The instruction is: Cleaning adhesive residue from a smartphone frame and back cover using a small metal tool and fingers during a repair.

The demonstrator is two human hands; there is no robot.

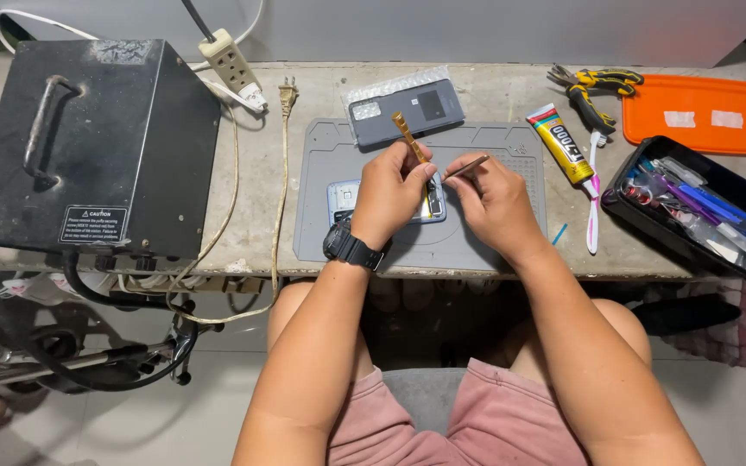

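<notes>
1. Brass-coloured tweezers (pixel 409 135) stick up from the left hand (pixel 388 192), whose fingers are curled closed around them; the tips point down toward the opened phone.
2. Held in the right hand (pixel 494 203) is a thin metal tool (pixel 465 166), pinched between thumb and fingers, its end angled toward the left hand.
3. Both hands sit close together over the opened phone (pixel 344 201), which lies flat on the grey work mat (pixel 494 250), partly hidden under the left hand.
4. A black wristwatch (pixel 351 248) is on the left wrist.
5. Beyond the hands, a grey phone back cover (pixel 407 109) lies on a clear wrapper at the mat's far edge.
6. To the right of the mat lie a tube of glue (pixel 562 143) and a pink-and-white toothbrush (pixel 594 194), touching each other on the desk (pixel 494 86).
7. Further right sits a black tray of tools (pixel 692 207), with an orange tray (pixel 697 114) behind it and yellow-handled pliers (pixel 593 86) beside that.
8. On the left stands a black metal box (pixel 88 147) with a handle, a power strip (pixel 230 59) behind it.
</notes>
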